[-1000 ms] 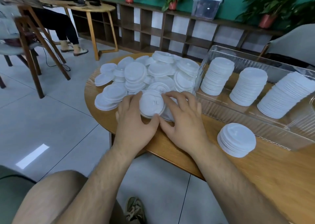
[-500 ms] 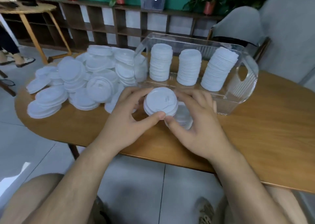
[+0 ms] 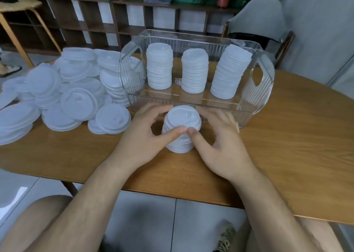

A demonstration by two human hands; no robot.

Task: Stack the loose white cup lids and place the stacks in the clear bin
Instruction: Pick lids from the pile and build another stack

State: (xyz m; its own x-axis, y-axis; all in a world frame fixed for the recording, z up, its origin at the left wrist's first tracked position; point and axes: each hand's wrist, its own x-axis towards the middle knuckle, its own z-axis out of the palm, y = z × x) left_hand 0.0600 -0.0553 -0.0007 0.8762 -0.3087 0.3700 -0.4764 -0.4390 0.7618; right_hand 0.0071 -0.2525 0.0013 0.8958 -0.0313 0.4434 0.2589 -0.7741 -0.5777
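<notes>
slightly leaning white lid stack [image 3: 182,129]

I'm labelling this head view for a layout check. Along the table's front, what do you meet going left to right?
From the left: pile of loose lids → left hand → lid stack gripped by both hands → right hand → bare stretch of table. The clear bin behind overlaps several of these, so it is left out.
</notes>
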